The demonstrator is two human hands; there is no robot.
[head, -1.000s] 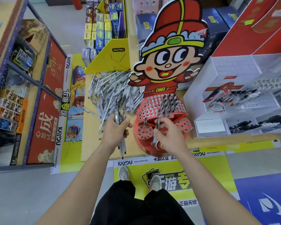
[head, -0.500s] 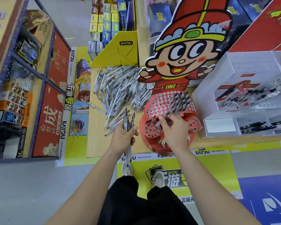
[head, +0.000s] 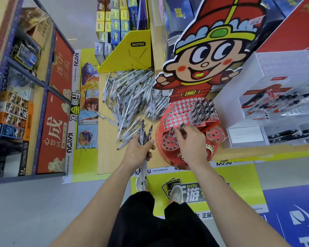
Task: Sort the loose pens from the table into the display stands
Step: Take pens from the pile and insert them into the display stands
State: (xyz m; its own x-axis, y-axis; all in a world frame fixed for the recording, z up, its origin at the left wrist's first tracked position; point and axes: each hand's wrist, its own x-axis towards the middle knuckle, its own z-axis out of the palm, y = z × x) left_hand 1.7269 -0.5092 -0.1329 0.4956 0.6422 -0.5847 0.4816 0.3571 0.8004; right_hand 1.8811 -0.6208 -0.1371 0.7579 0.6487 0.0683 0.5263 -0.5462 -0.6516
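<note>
wooden table [head: 108, 157]: bare strip along left and near edges | red cartoon pen stand [head: 178, 111] at 1 o'clock, on near edge | loose pen pile [head: 132, 93] at 11 | left hand [head: 137, 152] grips pen bundle [head: 142, 132] | right hand [head: 192, 141] pinches pen [head: 181, 126] at stand's front holes

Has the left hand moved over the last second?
No, not noticeably: the left hand still grips its pen bundle just left of the red stand, at the table's near edge.
</note>
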